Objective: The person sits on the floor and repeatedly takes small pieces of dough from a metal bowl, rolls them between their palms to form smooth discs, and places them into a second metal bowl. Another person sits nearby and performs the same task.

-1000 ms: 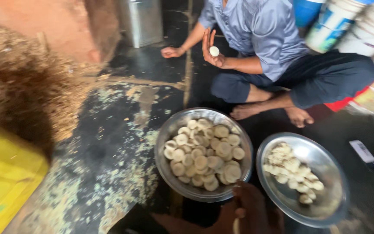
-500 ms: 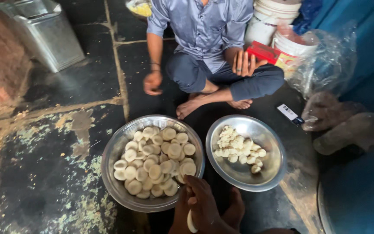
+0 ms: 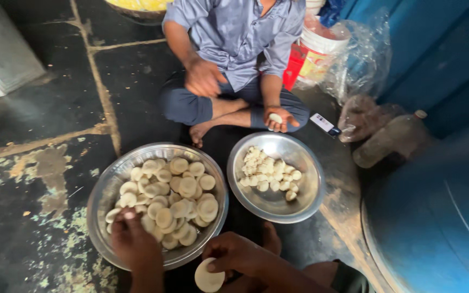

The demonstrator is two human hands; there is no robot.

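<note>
We hold a flat, pale round dough disc (image 3: 209, 278) low at the bottom edge. Just beside it, the large steel bowl (image 3: 106, 191) sits on the floor, piled with similar pale, flattened dough rounds (image 3: 177, 199) overlapping loosely.

Changes since the earlier pictures:

- Left hand (image 3: 134, 244): now reaches over the near rim of the large steel bowl (image 3: 104, 187), fingers on the dough discs (image 3: 175, 192); earlier it was below the bowl with the other hand.
- Right hand (image 3: 234, 255): now apart from the left, pinching one flat dough disc (image 3: 209, 278) just off the bowl's near rim.
- Seated co-worker: one hand (image 3: 280, 119) now holds a dough ball (image 3: 275, 118) above the far rim of the smaller steel bowl (image 3: 305, 201); the other hand (image 3: 202, 78) is raised off the floor.
</note>
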